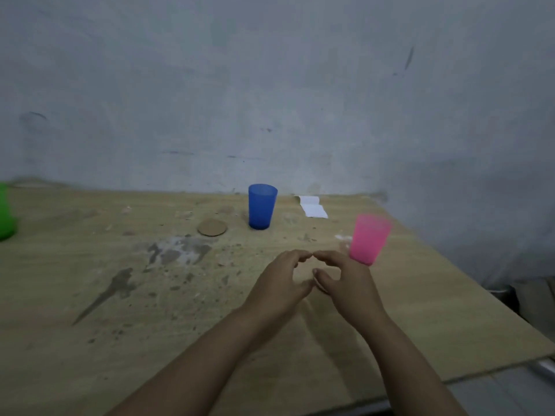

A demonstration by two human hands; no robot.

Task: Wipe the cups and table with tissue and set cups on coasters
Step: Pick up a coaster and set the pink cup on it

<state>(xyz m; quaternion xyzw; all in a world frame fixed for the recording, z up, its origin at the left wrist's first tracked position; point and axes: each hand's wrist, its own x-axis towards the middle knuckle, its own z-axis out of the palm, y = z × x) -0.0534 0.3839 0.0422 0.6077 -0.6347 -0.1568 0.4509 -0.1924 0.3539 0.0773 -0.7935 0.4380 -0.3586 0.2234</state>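
Head view. A worn, stained wooden table top (pixel 90 295) is seen against a grey wall. Three plastic tumblers are noted: a blue translucent plastic cup (pixel 262 206) upright near the back edge, a pink translucent plastic cup (pixel 369 238) to the right of it and blurred, and part of a green plastic cup (pixel 5 213) cut off at the left border. A round brown cardboard coaster (pixel 212 227) lies bare, just beside the blue cup on its left; no cup is seated on it. A white folded tissue sheet (pixel 313 206) lies near the back, untouched.

The left hand (pixel 277 283) and right hand (pixel 345 280) are held together over the table, fingers loosely curved, fingertips almost meeting. Whether anything is pinched between them cannot be told; nothing is plainly seen there.

Risks, as judged: the pink cup stands right behind the right hand and could be knocked over by a backward sweep of the knuckles. A light, empty tumbler is likely to tip easily. The tissue is thin and may tear or snag on the rough, gritty surface. The coaster may slide when a cup is set down off-centre.
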